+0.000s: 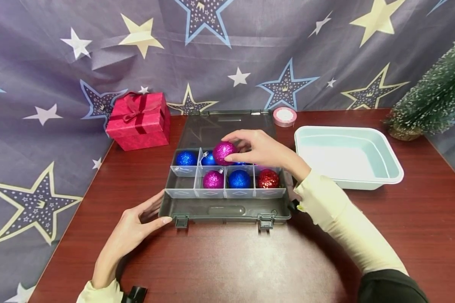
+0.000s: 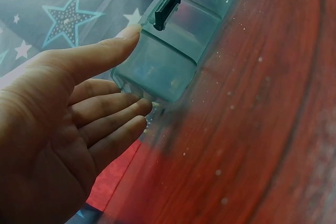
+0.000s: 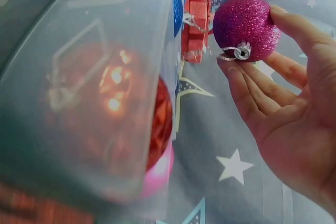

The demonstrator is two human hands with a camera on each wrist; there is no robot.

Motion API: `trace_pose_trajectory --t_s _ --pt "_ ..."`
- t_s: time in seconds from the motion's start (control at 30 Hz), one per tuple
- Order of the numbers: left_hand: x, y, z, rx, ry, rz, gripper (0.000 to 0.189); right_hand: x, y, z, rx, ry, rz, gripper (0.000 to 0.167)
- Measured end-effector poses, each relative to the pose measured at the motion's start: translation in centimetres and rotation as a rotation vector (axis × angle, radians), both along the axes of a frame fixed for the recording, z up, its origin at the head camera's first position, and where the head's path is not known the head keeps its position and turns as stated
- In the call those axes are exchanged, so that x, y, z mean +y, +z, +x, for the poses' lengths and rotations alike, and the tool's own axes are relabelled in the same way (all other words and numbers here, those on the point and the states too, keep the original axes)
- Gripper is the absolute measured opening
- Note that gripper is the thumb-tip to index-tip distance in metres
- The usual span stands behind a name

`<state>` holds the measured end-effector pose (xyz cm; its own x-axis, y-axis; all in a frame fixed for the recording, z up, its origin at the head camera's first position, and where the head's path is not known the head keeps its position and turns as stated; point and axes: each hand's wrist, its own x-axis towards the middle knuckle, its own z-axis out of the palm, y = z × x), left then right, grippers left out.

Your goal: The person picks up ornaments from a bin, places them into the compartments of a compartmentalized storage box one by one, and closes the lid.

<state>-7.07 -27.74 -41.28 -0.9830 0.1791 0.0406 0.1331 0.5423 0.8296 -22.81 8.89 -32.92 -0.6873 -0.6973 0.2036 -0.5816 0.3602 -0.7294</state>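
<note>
A magenta glitter Christmas bauble [image 1: 223, 152] is pinched between the thumb and fingers of my right hand [image 1: 263, 147], above the back row of a grey see-through divided box [image 1: 197, 206]. In the right wrist view the silver cap and loop of this bauble [image 3: 244, 27] show. My left hand [image 1: 130, 229] touches the box's front left corner, its fingers fairly straight. In the front compartments sit another magenta bauble [image 1: 213, 179], a blue bauble [image 1: 239, 179] and a red bauble [image 1: 268, 179]. Behind them is a blue glitter bauble [image 1: 186, 158]; my right hand partly hides others.
The box's lid [image 1: 227, 126] lies open towards the back. A pale green tray [image 1: 392, 172] stands to the right, with a ribbon roll [image 1: 285, 116] behind the box. At back left is a red gift box [image 1: 144, 130]; at right, a small frosted tree [image 1: 432, 92].
</note>
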Motion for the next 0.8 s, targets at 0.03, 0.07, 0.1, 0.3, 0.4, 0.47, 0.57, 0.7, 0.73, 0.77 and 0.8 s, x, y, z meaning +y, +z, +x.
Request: trace_pose_trajectory --t_s 0.03,0.07,0.1,0.3,0.4,0.47,0.57,0.7,0.73,0.77,0.8 --pt "0.0 0.0 0.0 0.0 0.0 -0.001 0.073 -0.3 0.0 0.0 0.0 0.007 0.001 0.048" --pt "0.0 0.0 0.0 0.0 0.0 0.0 0.073 -0.5 0.0 -0.1 -0.002 0.015 0.002 0.048" --pt "0.0 0.0 0.0 -0.001 0.001 0.003 0.072 -0.8 0.0 -0.1 -0.006 0.02 -0.001 0.047" --pt "0.0 0.1 0.0 0.004 -0.001 0.002 0.072 -2.4 -0.1 -0.2 -0.032 0.045 -0.017 0.046" --pt "0.0 0.1 0.0 0.01 0.001 -0.01 0.072 -3.3 -0.1 -0.4 -0.028 0.07 -0.022 0.045" --pt "0.0 0.1 0.0 0.013 0.0 -0.018 0.072 -4.0 -0.1 -0.4 -0.024 0.084 -0.021 0.045" --pt "0.1 0.1 0.0 0.017 -0.003 -0.015 0.072 -5.0 -0.1 -0.5 -0.016 0.102 -0.008 0.045" --pt "0.1 0.1 0.0 0.021 -0.005 -0.003 0.071 -6.1 0.0 -0.5 -0.004 0.119 0.02 0.047" --pt "0.1 0.1 0.0 0.021 -0.006 -0.001 0.071 -6.4 -0.1 -0.5 -0.004 0.122 0.026 0.047" --pt "0.1 0.1 0.0 0.02 -0.006 -0.001 0.071 -6.6 -0.1 -0.6 -0.002 0.124 0.032 0.048" --pt "0.2 0.1 0.0 0.02 -0.007 -0.001 0.071 -6.9 -0.2 -0.6 -0.003 0.127 0.037 0.048"
